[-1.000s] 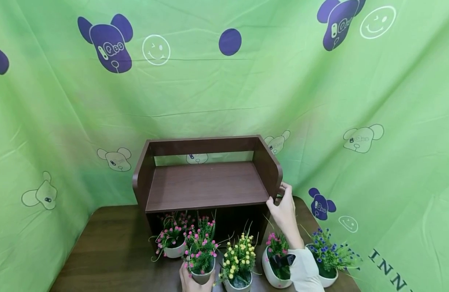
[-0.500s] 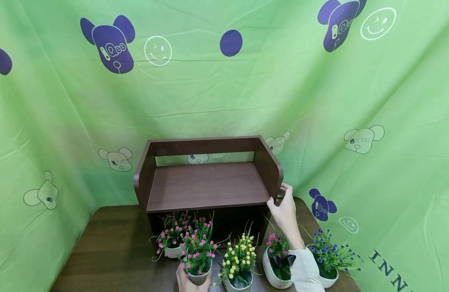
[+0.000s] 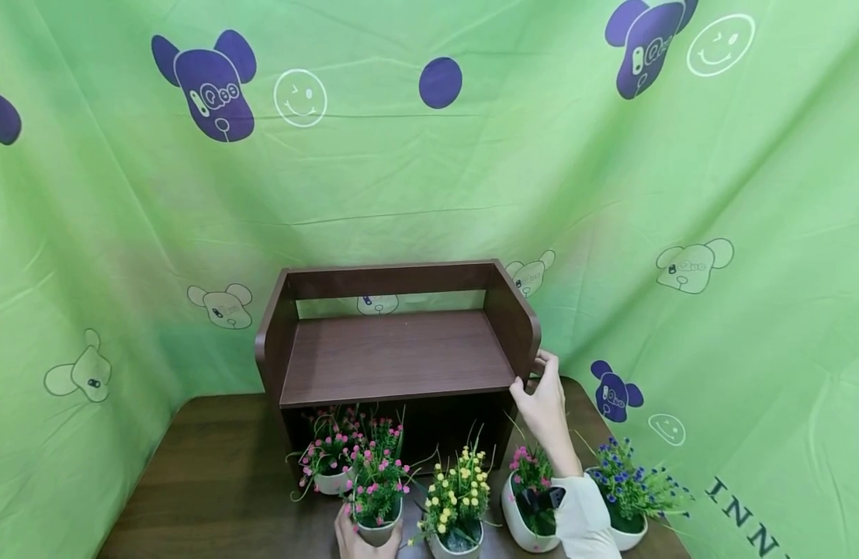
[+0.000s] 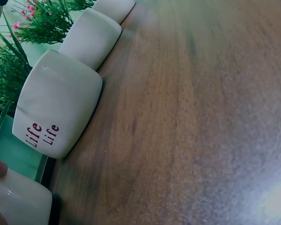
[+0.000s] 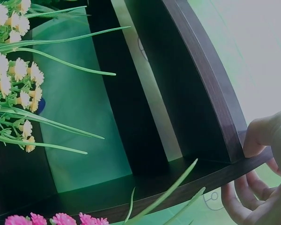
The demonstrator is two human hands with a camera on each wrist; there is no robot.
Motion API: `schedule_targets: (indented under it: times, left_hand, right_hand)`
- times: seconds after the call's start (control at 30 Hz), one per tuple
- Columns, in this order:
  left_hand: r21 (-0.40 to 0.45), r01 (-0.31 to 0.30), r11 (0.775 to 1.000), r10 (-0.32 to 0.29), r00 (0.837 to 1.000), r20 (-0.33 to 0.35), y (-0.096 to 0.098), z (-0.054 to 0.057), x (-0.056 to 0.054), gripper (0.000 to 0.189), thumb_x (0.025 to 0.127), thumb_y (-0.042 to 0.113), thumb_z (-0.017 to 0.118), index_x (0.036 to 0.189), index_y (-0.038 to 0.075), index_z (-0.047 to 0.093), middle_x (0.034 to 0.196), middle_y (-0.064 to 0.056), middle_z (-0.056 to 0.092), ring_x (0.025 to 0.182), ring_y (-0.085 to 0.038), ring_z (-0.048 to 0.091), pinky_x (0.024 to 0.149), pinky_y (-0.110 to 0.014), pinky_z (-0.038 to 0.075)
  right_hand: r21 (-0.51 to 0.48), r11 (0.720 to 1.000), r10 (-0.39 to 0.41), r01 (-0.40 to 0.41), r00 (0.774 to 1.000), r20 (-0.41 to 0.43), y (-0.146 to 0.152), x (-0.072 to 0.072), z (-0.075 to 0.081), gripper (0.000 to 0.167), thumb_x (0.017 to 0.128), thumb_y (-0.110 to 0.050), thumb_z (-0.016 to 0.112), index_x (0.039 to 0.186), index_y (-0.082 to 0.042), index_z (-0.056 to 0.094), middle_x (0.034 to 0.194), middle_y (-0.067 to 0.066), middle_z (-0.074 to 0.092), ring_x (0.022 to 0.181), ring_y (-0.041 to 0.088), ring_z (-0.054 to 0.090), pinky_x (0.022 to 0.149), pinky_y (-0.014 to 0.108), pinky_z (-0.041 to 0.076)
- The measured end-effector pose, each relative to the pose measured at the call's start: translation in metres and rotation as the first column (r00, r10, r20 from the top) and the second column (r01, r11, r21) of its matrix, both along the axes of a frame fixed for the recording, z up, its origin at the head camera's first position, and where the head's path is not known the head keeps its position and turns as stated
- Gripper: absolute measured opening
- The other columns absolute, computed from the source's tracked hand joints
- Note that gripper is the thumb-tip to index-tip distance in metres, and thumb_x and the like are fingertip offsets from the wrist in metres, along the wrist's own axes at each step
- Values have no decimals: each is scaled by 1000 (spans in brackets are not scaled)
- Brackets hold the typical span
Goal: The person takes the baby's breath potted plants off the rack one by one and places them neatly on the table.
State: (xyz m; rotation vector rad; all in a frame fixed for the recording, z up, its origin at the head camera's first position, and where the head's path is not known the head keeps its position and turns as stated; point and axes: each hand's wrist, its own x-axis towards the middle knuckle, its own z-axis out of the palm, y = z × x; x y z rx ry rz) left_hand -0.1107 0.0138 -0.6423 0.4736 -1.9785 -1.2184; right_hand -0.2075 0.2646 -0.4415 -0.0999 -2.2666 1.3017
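In the head view my left hand (image 3: 362, 541) holds a white pot with pink flowers (image 3: 379, 485) at the front of the desk, thumb and fingers around its sides. The left wrist view shows one fingertip on this white pot (image 4: 25, 199). My right hand (image 3: 544, 400) grips the right side of a dark brown two-level shelf (image 3: 401, 353). In the right wrist view the thumb of that hand (image 5: 267, 173) presses the panel's front edge, with the other fingers curled behind its outer face. Another pink-flowered pot (image 3: 334, 480) sits at the shelf's lower left opening.
Yellow flowers in a white pot (image 3: 458, 505) stand just right of the held pot. Farther right, beneath and beside the right forearm, are a pink-flowered pot (image 3: 523, 516) and a blue-flowered pot (image 3: 626, 528). A green printed cloth (image 3: 429, 178) hangs behind the brown desk (image 3: 185, 481).
My left hand has shifted slightly left with the pink-flowered pot, widening the gap to the yellow flowers. The right hand and the shelf have stayed in place.
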Motion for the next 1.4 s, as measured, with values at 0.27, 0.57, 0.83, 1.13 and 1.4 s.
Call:
schedule_targets:
  times: [0.27,0.57,0.83,1.13,1.4]
  left_hand:
    - [-15,-10,1000,10,1000,-2,0,-3,-2,91,42,13,100,119,-7,57,114,-26,61,93,-42,67,75,-57,56]
    - [-31,-21,999,18,996,-83,0,-8,-4,90,40,10,100,117,-10,59,110,-27,61,95,-39,63,90,-13,44]
    - [-146,36,989,-60,985,-165,-4,-15,-4,95,46,12,99,128,-11,56,116,-28,60,106,-43,57,97,-3,27]
    - [-151,85,985,-113,975,-193,-6,-23,-8,101,45,8,98,133,-11,52,121,-31,55,111,-43,50,104,-2,20]
    - [-157,49,986,-76,983,-169,-4,-20,-4,104,42,9,99,132,-10,52,119,-31,57,108,-42,54,96,-5,28]
  right_hand:
    - [-6,1000,-3,3,1000,6,0,-1,0,55,92,4,59,144,3,39,135,27,58,116,39,59,85,8,40]
    - [-15,1000,-2,2,1000,5,0,0,-1,55,93,5,59,144,4,39,135,27,57,116,37,59,84,7,39]
    - [-16,1000,4,-5,1000,-7,0,0,-1,55,93,6,59,144,4,39,134,28,57,114,37,59,84,7,39]
    - [-8,1000,4,-4,1000,5,0,0,1,55,94,4,58,145,3,39,135,27,57,112,37,60,85,9,41]
    - [-22,1000,20,-19,1000,23,-1,3,0,55,94,4,57,146,4,38,135,27,56,114,40,60,86,10,42]
